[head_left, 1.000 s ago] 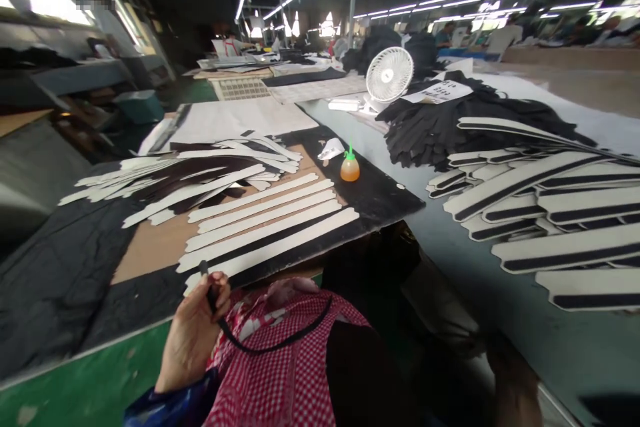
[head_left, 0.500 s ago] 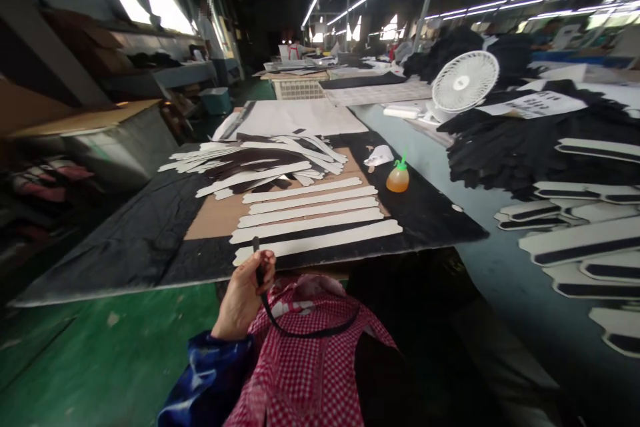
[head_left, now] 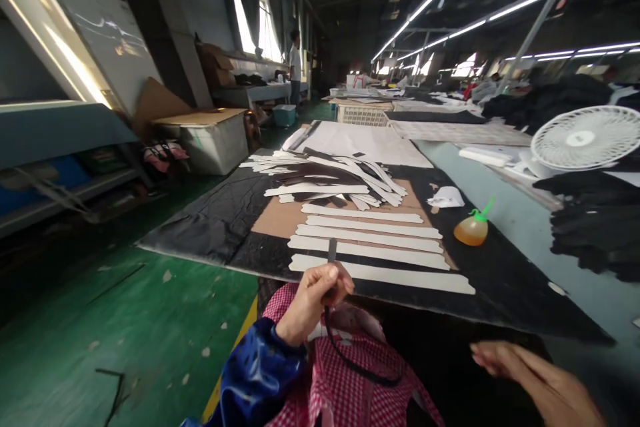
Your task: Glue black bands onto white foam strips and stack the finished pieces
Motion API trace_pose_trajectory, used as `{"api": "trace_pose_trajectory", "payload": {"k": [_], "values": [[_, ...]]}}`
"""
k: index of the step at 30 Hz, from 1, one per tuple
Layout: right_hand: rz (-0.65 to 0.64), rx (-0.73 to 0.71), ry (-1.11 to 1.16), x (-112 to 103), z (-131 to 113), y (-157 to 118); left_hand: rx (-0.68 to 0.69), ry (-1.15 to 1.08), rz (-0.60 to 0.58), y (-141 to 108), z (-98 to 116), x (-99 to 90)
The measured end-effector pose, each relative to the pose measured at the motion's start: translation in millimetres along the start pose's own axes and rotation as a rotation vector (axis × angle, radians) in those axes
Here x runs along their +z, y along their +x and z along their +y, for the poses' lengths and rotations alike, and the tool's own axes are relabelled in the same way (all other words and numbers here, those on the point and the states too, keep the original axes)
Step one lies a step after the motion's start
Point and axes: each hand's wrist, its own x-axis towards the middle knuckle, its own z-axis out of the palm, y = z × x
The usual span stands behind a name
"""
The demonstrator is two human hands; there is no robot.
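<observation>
My left hand [head_left: 323, 287] is closed around a thin black strip [head_left: 357, 365]. A short end of the strip stands up above the fingers, and the rest hangs in a loop before the red checked garment I wear. Beyond that hand, several white strips with notched ends [head_left: 383, 273] lie in rows on brown cardboard and black cloth. My right hand [head_left: 535, 373] is low at the right, somewhat blurred, its fingers stretched leftward and nothing visible in them. Farther back lies a loose pile of white and dark strips [head_left: 325, 177].
A squeeze bottle [head_left: 471, 230] with orange liquid and a green nozzle stands on the table's right side, near a crumpled white piece [head_left: 446, 197]. A white fan [head_left: 583, 139] is farther right. At the back left, a person [head_left: 295, 70] stands by the windows.
My view has swung left, so the table sits farther right. My right hand has come into sight at the lower right. The left hand still holds the black strip.
</observation>
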Motion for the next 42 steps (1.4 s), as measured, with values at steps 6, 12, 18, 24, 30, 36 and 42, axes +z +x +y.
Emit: {"api": "trace_pose_trajectory", "payload": {"k": [6, 12, 18, 24, 30, 36, 42], "values": [[-0.313, -0.271, 0.446, 97, -136, 1, 0.033, -0.004, -0.240, -3, 18, 23.8], [-0.512, -0.153, 0.505, 149, -172, -7, 0.039, 0.030, -0.309, -5, 20, 18.6], [-0.199, -0.261, 0.741, 95, -183, 22, 0.131, 0.148, -0.400, -11, 15, 4.1], [-0.437, -0.507, -0.002, 90, -159, 18, -0.014, -0.008, -0.199, -15, 1, 1.4], [-0.367, -1.027, -0.207, 144, -140, -5, -0.105, 0.069, 0.021, -14, -7, -6.5], [-0.434, -1.053, -0.215, 154, -129, 0, -0.140, 0.102, 0.031, -15, -10, -20.4], [-0.549, -0.964, -0.202, 174, -139, 11, -0.006, 0.512, 0.024, -16, 8, -49.6]]}}
